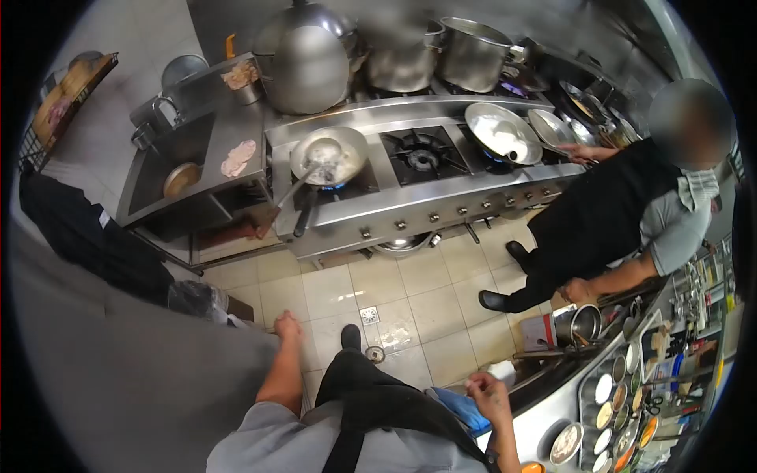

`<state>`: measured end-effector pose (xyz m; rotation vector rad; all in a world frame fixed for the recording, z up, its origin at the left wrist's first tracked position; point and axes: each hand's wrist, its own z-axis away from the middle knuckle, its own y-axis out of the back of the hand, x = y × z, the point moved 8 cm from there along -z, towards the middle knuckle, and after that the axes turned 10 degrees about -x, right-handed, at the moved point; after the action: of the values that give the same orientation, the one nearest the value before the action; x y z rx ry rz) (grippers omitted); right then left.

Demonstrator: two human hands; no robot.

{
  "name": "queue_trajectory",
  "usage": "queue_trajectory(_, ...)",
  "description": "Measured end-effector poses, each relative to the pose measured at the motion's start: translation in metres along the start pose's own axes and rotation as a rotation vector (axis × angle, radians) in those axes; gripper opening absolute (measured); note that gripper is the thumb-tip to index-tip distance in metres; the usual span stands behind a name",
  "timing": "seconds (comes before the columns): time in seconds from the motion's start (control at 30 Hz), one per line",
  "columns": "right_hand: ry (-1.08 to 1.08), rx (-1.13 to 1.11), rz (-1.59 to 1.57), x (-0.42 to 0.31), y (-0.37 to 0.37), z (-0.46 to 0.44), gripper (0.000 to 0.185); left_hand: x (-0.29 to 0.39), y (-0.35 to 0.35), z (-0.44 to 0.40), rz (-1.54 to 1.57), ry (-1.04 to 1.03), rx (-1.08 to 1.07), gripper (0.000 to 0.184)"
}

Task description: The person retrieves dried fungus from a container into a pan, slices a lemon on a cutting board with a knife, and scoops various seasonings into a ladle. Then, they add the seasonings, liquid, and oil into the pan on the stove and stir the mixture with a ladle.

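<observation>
My left hand (288,325) hangs low beside the grey surface at the left, its fingers drawn together and nothing visible in them. On the right, my right hand (490,396) has curled fingers near the edge of the prep counter; whatever they hold, if anything, is too small to tell. A blue cloth (461,407) lies just left of that hand, and a white crumpled item (501,371) is beyond it. Ahead, a wok (347,162) holds bubbling liquid and a ladle over a blue flame. Neither of my hands touches it.
A co-worker (607,205) stands at the right, one hand at a pan on the stove (339,206). Large pots (473,55) line the back. Left of the stove is a sink (169,169). Ingredient containers (603,414) fill the right counter. A drain (369,315) marks the tiled floor.
</observation>
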<state>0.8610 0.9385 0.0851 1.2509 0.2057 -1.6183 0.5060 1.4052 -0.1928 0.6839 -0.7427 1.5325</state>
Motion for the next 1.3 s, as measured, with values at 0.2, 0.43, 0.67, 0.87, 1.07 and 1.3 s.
queue_trajectory(0.2, 0.000, -0.250, 0.243, -0.091, -0.079, -0.089, 0.035, 0.162, -0.013, -0.083, 0.354, 0.023, -0.235, 0.031)
queue_trajectory(0.43, 0.020, -0.100, 0.269, -0.125, -0.075, -0.156, 0.043, 0.368, -0.044, -0.038, 0.002, -0.416, -0.084, 0.033)
queue_trajectory(0.67, -0.104, -0.224, 0.362, -0.071, -0.113, -0.187, 0.048, 0.382, -0.223, 0.120, -0.008, -0.526, -1.143, 0.021)
queue_trajectory(0.87, -0.195, -0.235, 0.308, -0.045, -0.118, -0.164, 0.048, 0.172, -0.306, 0.168, -1.045, -0.112, -1.452, 0.022)
queue_trajectory(1.07, -0.302, -0.079, 0.284, 0.006, -0.082, -0.107, 0.044, 0.070, -0.314, 0.175, -1.016, 0.290, -1.446, 0.016)
queue_trajectory(1.3, -0.069, 0.679, 0.132, 0.027, -0.001, 0.004, 0.033, 0.028, -0.374, 0.236, -1.087, 0.156, -1.500, 0.014)
